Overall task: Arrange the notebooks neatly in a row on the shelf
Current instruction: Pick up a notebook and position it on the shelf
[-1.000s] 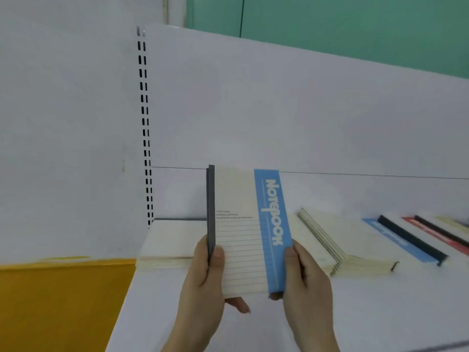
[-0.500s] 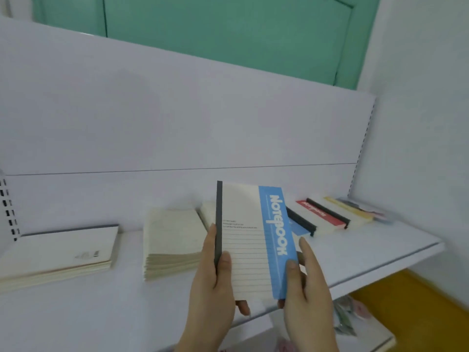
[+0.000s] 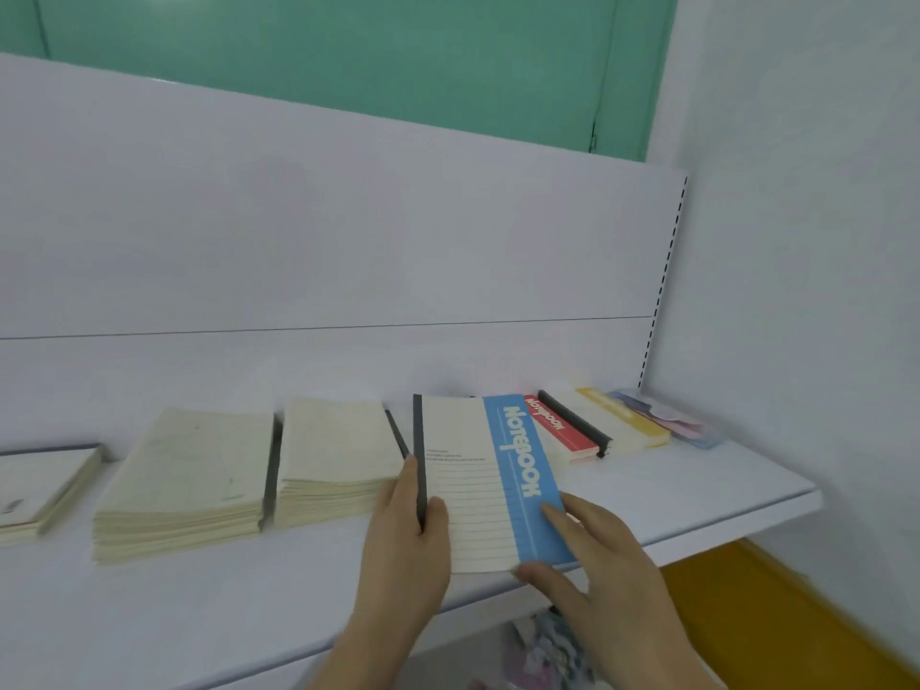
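Both hands hold one notebook (image 3: 488,478) by its near end: the left hand (image 3: 405,530) pinches the dark spine edge, thumb on the cover and fingers alongside, while the right hand (image 3: 605,555) lies with straight fingers on the blue band, its thumb tucked under the lower corner. Half a second ago the same book stood almost upright in front of the person; it now tilts low over the white shelf (image 3: 697,495), near its front edge, in the gap between the cream stacks and the coloured books. Whether its far end already rests on the board cannot be told. Judged from this, the carrying stage is over and the laying-down stage has begun.

Just left of the held book, a cream stack (image 3: 338,455) with a dark spine lies flat, and a taller cream stack (image 3: 184,485) sits touching it farther left. A third pile (image 3: 45,483) is cut off by the picture's left border.

Beyond and to the right, a red-banded book (image 3: 557,425), a yellow-banded one (image 3: 622,415) and some pale, blurred items (image 3: 667,415) fan out toward the back corner, overlapping and skewed, so that end of the row appears to need straightening. A slotted upright (image 3: 664,276) and a green wall (image 3: 348,57) close the view.
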{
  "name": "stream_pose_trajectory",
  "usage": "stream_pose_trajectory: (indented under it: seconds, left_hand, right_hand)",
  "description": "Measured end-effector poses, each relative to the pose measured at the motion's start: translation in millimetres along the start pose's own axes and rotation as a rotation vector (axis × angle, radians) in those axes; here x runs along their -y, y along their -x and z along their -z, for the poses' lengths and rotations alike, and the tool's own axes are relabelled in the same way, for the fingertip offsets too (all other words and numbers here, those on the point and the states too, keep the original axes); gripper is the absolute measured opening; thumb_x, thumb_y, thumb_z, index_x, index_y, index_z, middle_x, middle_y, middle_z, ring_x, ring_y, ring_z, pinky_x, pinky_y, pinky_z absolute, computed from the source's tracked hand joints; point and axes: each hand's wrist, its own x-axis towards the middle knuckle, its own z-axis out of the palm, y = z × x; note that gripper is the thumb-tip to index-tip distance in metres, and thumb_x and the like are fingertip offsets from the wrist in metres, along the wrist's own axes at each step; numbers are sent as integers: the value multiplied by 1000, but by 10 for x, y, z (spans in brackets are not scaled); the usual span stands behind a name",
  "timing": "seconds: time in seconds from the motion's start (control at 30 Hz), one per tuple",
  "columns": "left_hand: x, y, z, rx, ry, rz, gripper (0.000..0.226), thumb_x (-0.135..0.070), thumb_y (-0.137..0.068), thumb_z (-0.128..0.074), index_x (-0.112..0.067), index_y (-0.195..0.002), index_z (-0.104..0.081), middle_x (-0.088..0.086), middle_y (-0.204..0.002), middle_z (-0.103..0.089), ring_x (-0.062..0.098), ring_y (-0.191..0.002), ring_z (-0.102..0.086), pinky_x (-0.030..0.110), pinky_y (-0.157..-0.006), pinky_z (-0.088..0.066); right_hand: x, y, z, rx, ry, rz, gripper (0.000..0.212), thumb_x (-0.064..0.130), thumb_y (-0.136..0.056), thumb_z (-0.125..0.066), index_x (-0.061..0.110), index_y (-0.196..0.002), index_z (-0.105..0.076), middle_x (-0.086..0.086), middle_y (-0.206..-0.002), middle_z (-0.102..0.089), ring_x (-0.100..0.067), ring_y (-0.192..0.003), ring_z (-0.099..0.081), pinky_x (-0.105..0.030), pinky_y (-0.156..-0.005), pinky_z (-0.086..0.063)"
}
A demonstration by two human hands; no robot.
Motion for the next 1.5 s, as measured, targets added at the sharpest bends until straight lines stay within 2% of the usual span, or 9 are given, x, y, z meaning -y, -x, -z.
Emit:
stream_pose_trajectory:
  seconds: [0.13, 0.3, 0.4, 0.57, 0.73, 0.9, 1.2, 1.37, 1.5]
  left_hand:
    - [70, -263, -101, 116, -455, -132, 70, -46, -100, -43, -19, -158, -14, -6, -135, -49, 14, -121, -44, 28, -102, -39]
    - [142, -670, -129, 368, -909, -229, 107, -86, -78, -38, -20, -158, -8, -7, -151, -32, 16, -141, -25, 34, -119, -20]
    - [307, -967, -156, 402, -989, -256, 108, -86, -76, -34, -19, -157, -14, -3, -152, -35, 18, -143, -25, 36, -120, -16]
    - [537, -1260, -211, 483, -1026, -198, 132, -99, -53, -2, -19, -157, -16, -1, -155, -34, 19, -147, -19, 40, -122, -11]
    - [631, -1383, -279, 448, -1104, -134, 121, -99, -62, -6, -23, -156, -22, -1, -158, -28, 19, -152, -5, 45, -123, -3]
    - [584, -1426, -305, 437, -1169, -52, 95, -87, -76, -30, -29, -151, -31, 2, -163, -12, 25, -152, 10, 44, -124, 0]
    - [517, -1522, -280, 504, -1184, 16, 90, -82, -82, -44, -25, -151, -35, 1, -157, -29, 24, -151, -6, 37, -122, -10]
    - [554, -1515, -242, 494, -1134, 21, 88, -81, -80, -47, -24, -147, -42, -4, -160, -21, 21, -152, 0, 37, -122, -12]
    - [515, -1518, -257, 529, -1176, -3, 84, -79, -84, -44, -20, -144, -43, -2, -151, -34, 21, -148, -13, 36, -121, -13]
  right_hand:
    - [-268, -324, -133, -15, 78, 48, 71, 69, -86, -42, 40, -148, -20, 21, -154, -13, 2, -137, -14, -14, -112, -15]
    - [-540, -836, -359, -72, 142, 159, 64, 69, -79, -49, 22, -119, -66, 6, -122, -62, -9, -112, -47, -23, -90, -44]
    - [-637, -1132, -464, -87, 143, 220, 72, 74, -86, -34, 17, -112, -70, 2, -115, -66, -14, -107, -59, -25, -88, -43]
    - [-787, -1548, -724, -55, 130, 276, 79, 77, -85, -30, 15, -113, -71, 1, -117, -66, -18, -109, -61, -29, -95, -40]
    - [-856, -1875, -897, 162, 97, 333, 106, 92, -70, -6, 23, -132, -58, 12, -133, -52, -10, -130, -42, -18, -106, -18]
    - [-982, -2054, -1066, 161, 123, 438, 79, 78, -87, -22, 20, -101, -74, 12, -99, -70, -13, -104, -62, -29, -89, -53]
    - [-1068, -2179, -1166, 165, 188, 544, 74, 74, -90, -24, 22, -104, -74, 9, -95, -72, -19, -105, -63, -36, -88, -55]
    - [-1030, -2165, -1119, 179, 221, 542, 79, 72, -91, -13, 25, -101, -75, 11, -92, -72, -19, -101, -66, -35, -85, -56]
    - [-1019, -2142, -1094, 232, 242, 506, 76, 72, -91, -14, 28, -102, -75, 13, -96, -71, -18, -103, -65, -35, -85, -55]
